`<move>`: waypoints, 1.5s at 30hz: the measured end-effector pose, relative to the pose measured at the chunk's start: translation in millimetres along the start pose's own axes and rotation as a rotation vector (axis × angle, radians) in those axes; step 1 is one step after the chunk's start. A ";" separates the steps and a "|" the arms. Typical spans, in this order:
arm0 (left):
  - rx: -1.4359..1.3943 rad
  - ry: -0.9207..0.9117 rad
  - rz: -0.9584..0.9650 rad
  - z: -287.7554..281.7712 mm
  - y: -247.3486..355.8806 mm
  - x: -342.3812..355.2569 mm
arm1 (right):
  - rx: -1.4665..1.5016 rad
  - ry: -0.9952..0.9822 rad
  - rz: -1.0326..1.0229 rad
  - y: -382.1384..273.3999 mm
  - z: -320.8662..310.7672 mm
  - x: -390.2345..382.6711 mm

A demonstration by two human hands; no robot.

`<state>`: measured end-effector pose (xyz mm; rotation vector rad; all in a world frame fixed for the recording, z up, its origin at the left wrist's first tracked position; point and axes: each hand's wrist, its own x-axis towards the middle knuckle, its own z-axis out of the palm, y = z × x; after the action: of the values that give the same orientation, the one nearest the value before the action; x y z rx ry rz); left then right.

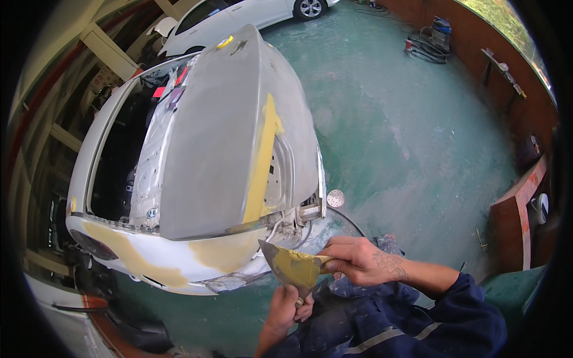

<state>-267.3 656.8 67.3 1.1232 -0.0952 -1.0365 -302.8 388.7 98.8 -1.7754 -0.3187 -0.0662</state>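
Observation:
My right hand (365,260) grips a wide putty knife (291,266) whose blade is smeared with yellow body filler. My left hand (289,305) sits just below it, closed on the handle of a second tool (302,293) that touches the blade's lower edge; most of that tool is hidden. Both hands hover close to the rear corner of a white car (179,262). Its sanded grey boot lid (221,149) carries a long yellow filler strip (262,161). More filler patches cover the rear bumper (224,253).
A round white sanding disc (335,197) lies on the green floor (382,119) beside the car. Another white car (239,15) is parked behind. A vacuum with hoses (434,39) stands by the red-brown wall at the far right. A wooden bench edge (519,215) is at the right.

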 end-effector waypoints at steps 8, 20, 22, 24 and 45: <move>0.195 -0.014 -0.053 12.8 14.5 16.4 | 0.381 0.076 0.254 31.3 2.2 18.1; -0.128 0.525 0.279 5.6 15.3 -7.3 | -0.299 0.666 -0.388 71.7 -41.1 246.1; -0.173 0.680 0.263 2.1 7.7 -14.6 | -0.307 0.601 -0.381 64.2 -29.0 243.2; -0.197 0.781 0.263 10.0 9.7 -16.4 | -0.249 0.509 -0.385 50.8 9.6 210.3; 0.099 0.365 0.056 11.6 2.7 3.3 | 0.307 0.022 -0.155 76.6 6.2 64.4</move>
<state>-270.0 646.5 73.6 1.3756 0.1138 -0.7699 -222.6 391.3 38.6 -1.4438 -0.4269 -0.1403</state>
